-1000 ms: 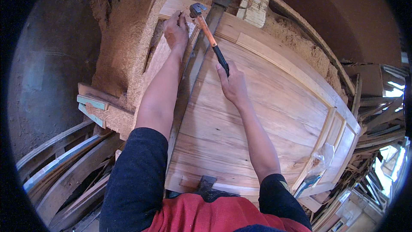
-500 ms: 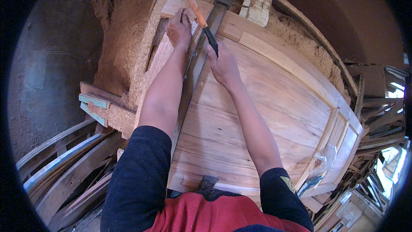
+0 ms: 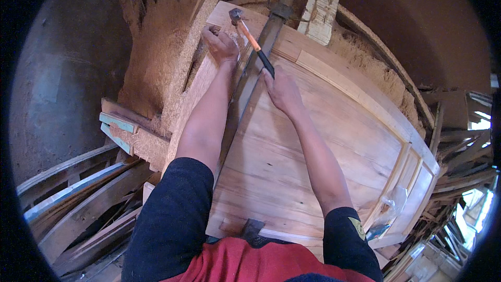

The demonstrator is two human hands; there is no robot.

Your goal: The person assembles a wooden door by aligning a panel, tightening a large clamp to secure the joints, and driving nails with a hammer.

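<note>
My right hand is wrapped around the black grip of a hammer with an orange shaft. The hammer's dark metal head is over the pale far rail of a wooden panel door. Just left of the hammer head, my left hand is closed with its fingers curled in, by the far left corner of the door. Whatever those fingers may hold is hidden. A long dark metal bar clamp lies across the door between my forearms.
A clear plastic bag lies on the door's right part. Sawdust covers the left side, beside a teal-edged wooden block. Stacked boards stand at lower left, scrap wood at right. A flaking white beam touches the far edge.
The hammer head has come nearer to me and appears lower over the door's far rail. My left hand's fingers have curled in and turned left. The whole view has shifted slightly.
</note>
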